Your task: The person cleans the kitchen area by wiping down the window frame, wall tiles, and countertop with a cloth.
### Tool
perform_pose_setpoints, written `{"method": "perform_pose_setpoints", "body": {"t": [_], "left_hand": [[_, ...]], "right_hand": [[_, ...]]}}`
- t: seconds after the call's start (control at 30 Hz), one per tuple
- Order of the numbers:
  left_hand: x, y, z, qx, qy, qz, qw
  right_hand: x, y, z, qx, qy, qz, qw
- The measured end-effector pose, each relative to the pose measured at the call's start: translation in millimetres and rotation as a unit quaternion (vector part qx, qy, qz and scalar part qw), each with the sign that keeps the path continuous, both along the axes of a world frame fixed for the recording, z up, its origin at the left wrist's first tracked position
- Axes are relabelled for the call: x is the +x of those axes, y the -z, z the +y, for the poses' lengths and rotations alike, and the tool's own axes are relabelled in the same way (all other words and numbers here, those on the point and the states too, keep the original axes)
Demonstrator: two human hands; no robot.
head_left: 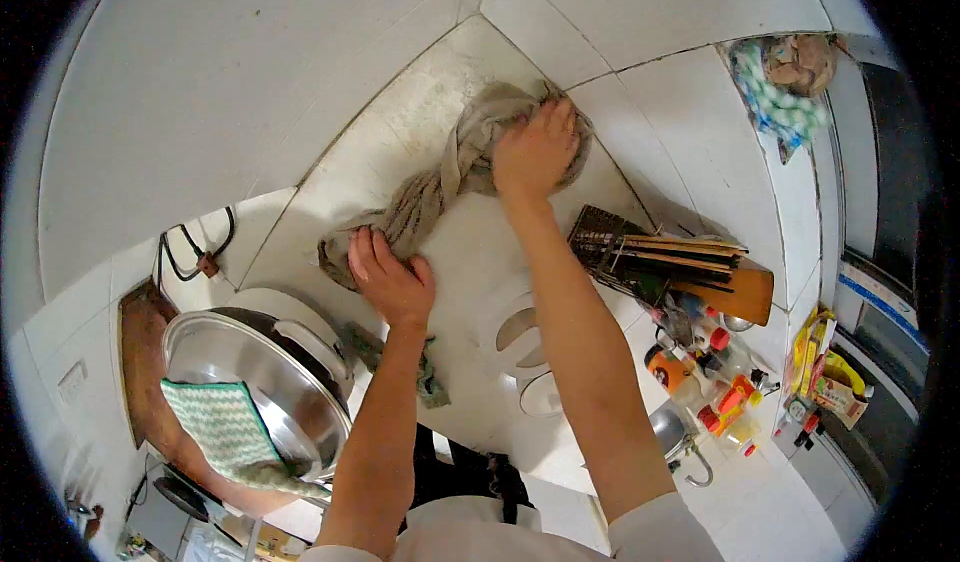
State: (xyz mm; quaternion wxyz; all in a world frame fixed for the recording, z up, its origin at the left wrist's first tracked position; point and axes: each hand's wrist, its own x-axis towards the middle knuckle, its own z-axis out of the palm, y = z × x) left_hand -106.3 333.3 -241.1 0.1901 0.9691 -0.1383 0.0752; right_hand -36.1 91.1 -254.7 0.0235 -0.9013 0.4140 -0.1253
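Note:
A grey-brown cloth [425, 197] lies bunched and twisted across the pale tiled counter [400, 132] by the wall corner. On its upper right bundle, my right hand [537, 152] presses down with fingers closed over the fabric. My left hand [388, 274] rests on the lower left end, its fingers bent over the cloth and the thumb out to the side. The undersides of both hands are hidden. A dark green crumpled cloth [432, 377] sits partly behind my left forearm.
On the left stands a large steel pot [300, 402] with a green-and-white striped cloth [225, 427] over it. To the right are a dark rack [600, 252] holding chopsticks, several bottles [715, 382] and a ladle [675, 432]. Clear lids [515, 332] lie beneath my right forearm.

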Motion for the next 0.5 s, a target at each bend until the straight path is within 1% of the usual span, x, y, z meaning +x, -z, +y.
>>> {"method": "perform_pose_setpoints", "body": {"t": [0.03, 0.1, 0.2, 0.3, 0.4, 0.5], "left_hand": [[-1.6, 0.2, 0.5, -0.007, 0.007, -0.010, 1.000], [6.5, 6.1, -4.8, -0.025, 0.012, -0.028, 0.999], [1.6, 7.4, 0.4, -0.025, 0.008, -0.022, 0.999], [2.8, 3.8, -0.3, -0.023, 0.006, -0.023, 0.999], [1.0, 1.8, -0.9, -0.012, 0.001, -0.022, 1.000], [1.0, -1.0, -2.0, -0.025, 0.002, -0.017, 1.000]], "right_hand": [[13.4, -1.1, 2.7, 0.005, -0.037, 0.001, 0.999], [70.6, 1.0, 3.9, 0.012, -0.122, -0.010, 0.992], [124.3, 2.5, 10.8, 0.046, -0.133, -0.055, 0.989], [118.0, 5.3, 4.9, 0.015, -0.165, -0.073, 0.983], [89.4, -17.5, 23.7, 0.100, -0.302, 0.004, 0.948], [60.7, -15.0, 29.8, 0.112, -0.420, -0.071, 0.898]]}}
